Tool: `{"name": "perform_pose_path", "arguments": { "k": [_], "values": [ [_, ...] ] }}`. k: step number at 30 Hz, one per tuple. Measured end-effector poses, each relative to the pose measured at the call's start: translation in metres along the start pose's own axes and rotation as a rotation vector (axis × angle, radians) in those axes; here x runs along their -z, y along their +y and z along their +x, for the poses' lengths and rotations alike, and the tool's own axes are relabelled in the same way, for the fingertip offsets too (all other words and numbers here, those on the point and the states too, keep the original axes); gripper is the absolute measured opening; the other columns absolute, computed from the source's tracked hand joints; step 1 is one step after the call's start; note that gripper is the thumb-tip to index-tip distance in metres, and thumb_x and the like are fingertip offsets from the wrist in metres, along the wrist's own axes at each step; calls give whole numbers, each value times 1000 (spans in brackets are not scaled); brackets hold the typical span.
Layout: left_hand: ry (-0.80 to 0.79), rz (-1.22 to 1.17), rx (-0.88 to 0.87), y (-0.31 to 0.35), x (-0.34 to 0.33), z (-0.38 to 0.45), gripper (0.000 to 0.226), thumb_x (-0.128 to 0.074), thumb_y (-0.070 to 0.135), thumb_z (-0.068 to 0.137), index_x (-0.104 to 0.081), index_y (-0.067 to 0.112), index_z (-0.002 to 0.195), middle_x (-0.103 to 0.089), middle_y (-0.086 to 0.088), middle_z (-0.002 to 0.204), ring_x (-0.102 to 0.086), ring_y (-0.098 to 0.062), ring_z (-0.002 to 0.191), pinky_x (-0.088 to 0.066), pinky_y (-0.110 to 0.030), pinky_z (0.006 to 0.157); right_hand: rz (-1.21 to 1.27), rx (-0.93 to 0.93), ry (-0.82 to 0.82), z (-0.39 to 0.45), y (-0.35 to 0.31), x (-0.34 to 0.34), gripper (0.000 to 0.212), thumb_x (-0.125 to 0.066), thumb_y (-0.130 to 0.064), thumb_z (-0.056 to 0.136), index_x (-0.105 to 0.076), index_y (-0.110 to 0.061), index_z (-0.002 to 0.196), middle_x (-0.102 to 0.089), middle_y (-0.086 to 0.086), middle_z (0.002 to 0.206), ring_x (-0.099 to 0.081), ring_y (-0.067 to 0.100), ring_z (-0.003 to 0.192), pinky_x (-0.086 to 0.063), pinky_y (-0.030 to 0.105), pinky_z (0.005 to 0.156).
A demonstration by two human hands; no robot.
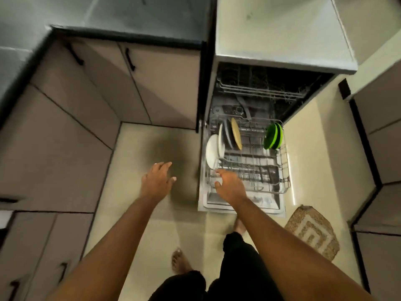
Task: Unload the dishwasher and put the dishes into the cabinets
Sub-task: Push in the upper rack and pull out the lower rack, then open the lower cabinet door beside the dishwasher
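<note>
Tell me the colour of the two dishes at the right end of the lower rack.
Bright green, clearest in the head view.

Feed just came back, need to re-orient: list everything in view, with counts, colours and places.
dishwasher: one, grey, open, upper right
lower rack: one, grey wire, pulled out
white plates: two, rack's left end
dark plates: apparently two, behind the white ones
tan plate: one, beside the dark ones
green plates: two, rack's right side
cabinets: beige, black handles, left
mat: one, woven, floor right
left hand: open, over floor
right hand: open, at rack's front
</note>
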State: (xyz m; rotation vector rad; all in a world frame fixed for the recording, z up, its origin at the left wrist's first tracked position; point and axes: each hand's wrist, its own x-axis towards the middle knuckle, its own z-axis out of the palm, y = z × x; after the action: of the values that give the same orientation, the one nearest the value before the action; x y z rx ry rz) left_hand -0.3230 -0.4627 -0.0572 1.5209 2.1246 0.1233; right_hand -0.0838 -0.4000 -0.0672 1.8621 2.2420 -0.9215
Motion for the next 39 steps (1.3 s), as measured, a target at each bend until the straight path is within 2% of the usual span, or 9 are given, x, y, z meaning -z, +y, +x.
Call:
{"name": "perform_pose_path", "arguments": {
  "k": [4, 8, 13, 20, 26, 31, 35, 39],
  "values": [
    [103, -21, 53, -49, 77, -18, 60, -58, 38, 95, -38, 21, 149, -46, -6, 146, -43, -27, 134, -39, -46, 105, -23, 133, 43, 7, -85, 24, 45, -58, -28, 95, -52, -19, 139, -57, 8, 137, -53, 27, 126, -46, 38, 103],
    [173, -82, 61, -64, 133, -7, 56, -55, 39, 96, -39, 22, 148, -47, -6, 145, -45, -27, 133, -40, -47, 104, -16, 265, 136, 31, -161, 65, 46, -58, -27, 95, -51, -18, 139, -58, 8, 133, -55, 26, 124, -46, 41, 102],
    [224, -181, 10, -62, 170, 34, 57, -57, 36, 96, -39, 20, 148, -45, -6, 146, -44, -25, 134, -42, -47, 106, 55, 301, 177, 75, -206, 90, 46, -60, -28, 94, -53, -18, 138, -60, 5, 131, -57, 23, 121, -50, 41, 98],
    [140, -203, 15, -106, 210, 124, 59, -57, 38, 96, -37, 22, 149, -43, -3, 146, -40, -21, 137, -38, -44, 110, 187, 207, 109, 175, -258, 90, 41, -64, -27, 92, -59, -18, 131, -67, 5, 120, -63, 21, 112, -52, 37, 94],
    [93, -336, 81, -139, 238, 206, 59, -59, 35, 95, -38, 21, 148, -46, -4, 142, -44, -20, 133, -39, -35, 108, 250, 127, -1, 261, -321, 97, 39, -65, -28, 91, -61, -21, 129, -66, 2, 113, -64, 20, 105, -52, 33, 93],
    [65, -436, 103, -163, 253, 256, 59, -62, 34, 94, -40, 21, 147, -47, -3, 143, -44, -19, 134, -37, -32, 108, 297, 56, 27, 329, -369, 105, 36, -68, -24, 90, -65, -16, 126, -71, 5, 108, -65, 21, 103, -51, 30, 92],
    [-35, -455, 87, -195, 265, 299, 59, -61, 36, 94, -39, 24, 147, -46, -1, 144, -45, -17, 133, -38, -30, 106, 400, -68, 4, 379, -405, 97, 47, -71, -25, 88, -61, -13, 132, -69, 8, 118, -62, 22, 115, -47, 31, 101],
    [-115, -422, 64, -222, 275, 340, 58, -60, 35, 95, -38, 24, 148, -43, -3, 147, -45, -20, 134, -42, -36, 109, 482, -198, -51, 413, -430, 83, 68, -71, -22, 90, -40, -7, 149, -53, 14, 143, -51, 27, 131, -40, 36, 111]
  ]
}}
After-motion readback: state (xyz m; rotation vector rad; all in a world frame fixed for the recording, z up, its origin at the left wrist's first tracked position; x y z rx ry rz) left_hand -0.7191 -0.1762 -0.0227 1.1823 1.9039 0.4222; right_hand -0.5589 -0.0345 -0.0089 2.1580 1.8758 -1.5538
